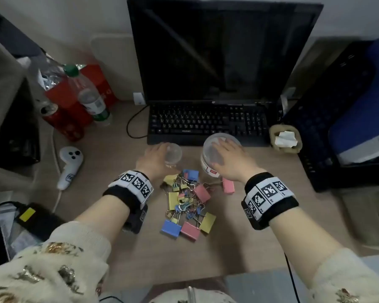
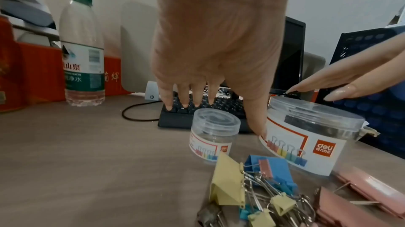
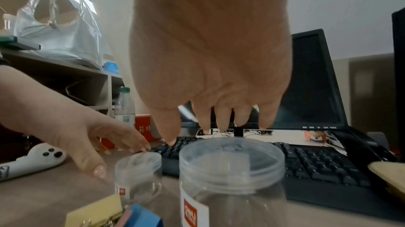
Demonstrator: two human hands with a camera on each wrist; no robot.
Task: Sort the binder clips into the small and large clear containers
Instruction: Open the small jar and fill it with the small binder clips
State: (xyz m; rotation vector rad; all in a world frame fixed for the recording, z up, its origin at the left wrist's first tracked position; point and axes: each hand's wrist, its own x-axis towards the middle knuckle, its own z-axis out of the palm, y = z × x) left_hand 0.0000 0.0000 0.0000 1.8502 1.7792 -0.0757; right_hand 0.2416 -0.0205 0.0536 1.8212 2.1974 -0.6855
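Both hands spread, fingers straight — left hand (image 1: 154, 157) over the small lidded clear jar (image 1: 173, 154), right hand (image 1: 229, 159) over the large lidded clear jar (image 1: 212, 162); the heap of pastel metal binder clips (image 1: 187, 201) lies lower centre.

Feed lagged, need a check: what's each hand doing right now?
Left hand: open, fingers spread over the small container, gripping nothing.
Right hand: open, fingers spread above the large container lid, holding nothing.

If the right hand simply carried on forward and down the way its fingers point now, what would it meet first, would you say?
Most likely the lid of the large clear container: the right hand hovers spread above it, fingers aimed past its far rim. Whether it already touches is unclear. Beyond that lies the keyboard.
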